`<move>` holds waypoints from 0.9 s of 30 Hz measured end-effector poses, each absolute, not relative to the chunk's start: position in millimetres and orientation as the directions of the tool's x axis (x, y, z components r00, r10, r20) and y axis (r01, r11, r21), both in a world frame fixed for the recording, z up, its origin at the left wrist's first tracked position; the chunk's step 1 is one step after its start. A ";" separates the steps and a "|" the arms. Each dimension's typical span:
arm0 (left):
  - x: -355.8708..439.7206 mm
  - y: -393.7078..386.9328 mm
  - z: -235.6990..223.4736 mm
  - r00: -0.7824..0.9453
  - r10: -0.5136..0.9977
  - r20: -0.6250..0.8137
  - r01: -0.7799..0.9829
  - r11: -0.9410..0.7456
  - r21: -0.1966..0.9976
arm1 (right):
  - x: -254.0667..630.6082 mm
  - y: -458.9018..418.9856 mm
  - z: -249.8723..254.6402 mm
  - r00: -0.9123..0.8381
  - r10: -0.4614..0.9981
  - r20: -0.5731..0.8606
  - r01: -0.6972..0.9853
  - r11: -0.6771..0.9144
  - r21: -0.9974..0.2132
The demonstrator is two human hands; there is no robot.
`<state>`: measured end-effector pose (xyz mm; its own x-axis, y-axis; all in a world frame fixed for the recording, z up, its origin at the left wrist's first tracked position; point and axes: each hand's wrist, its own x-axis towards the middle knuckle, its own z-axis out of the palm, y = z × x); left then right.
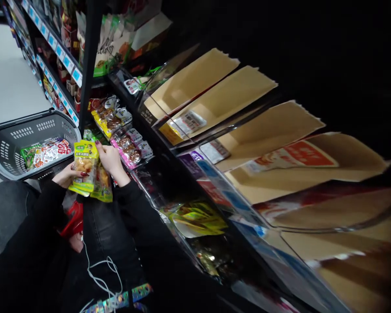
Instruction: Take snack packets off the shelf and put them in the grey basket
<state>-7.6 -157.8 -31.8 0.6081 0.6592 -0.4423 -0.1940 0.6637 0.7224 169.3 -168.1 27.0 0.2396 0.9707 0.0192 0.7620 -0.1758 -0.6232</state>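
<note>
Yellow-green snack packets [85,165] with clear windows are held between my two hands, above my lap. My left hand [65,174] grips them at the lower left side, its thumb lying across the front packet. Around the top right edge, my right hand [110,161] has closed, thumb near the upper corner. Behind the front packet a second packet [103,184] of similar colour shows, with brownish contents. Just left of my hands stands a grey shopping basket [6,150]. Several small red, white and green packets [50,152] lie inside it.
Open cardboard boxes [202,82] line the shelf to the right. Yellow and pink snack packs [130,148] sit in the lower tray beside my right hand, with yellow-green packets [198,217] nearer. A shelf post [90,61] rises behind the basket. White cord [101,265] lies over my lap.
</note>
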 end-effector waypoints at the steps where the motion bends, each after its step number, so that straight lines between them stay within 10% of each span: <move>1: -8.1 -157.6 -32.0 0.608 0.664 -0.435 -0.198 0.657 0.727 | 169.7 -170.8 21.2 0.255 0.965 0.060 0.740 -0.155 -0.654; 17: -17.4 -153.5 -22.5 0.560 0.689 -0.461 -0.169 0.639 0.750 | 142.0 -188.2 2.2 0.144 0.953 0.267 0.816 0.039 -0.577; 27: -28.2 -143.2 -20.8 0.476 0.696 -0.537 -0.182 0.676 0.714 | 164.8 -204.1 2.8 0.469 0.828 0.307 0.666 -0.104 -0.738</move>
<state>-28.2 -143.2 -20.8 0.4761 0.6960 -0.5374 -0.1823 0.6760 0.7140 164.8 -204.1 2.8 0.4687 0.8284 0.3067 0.6664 -0.1037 -0.7383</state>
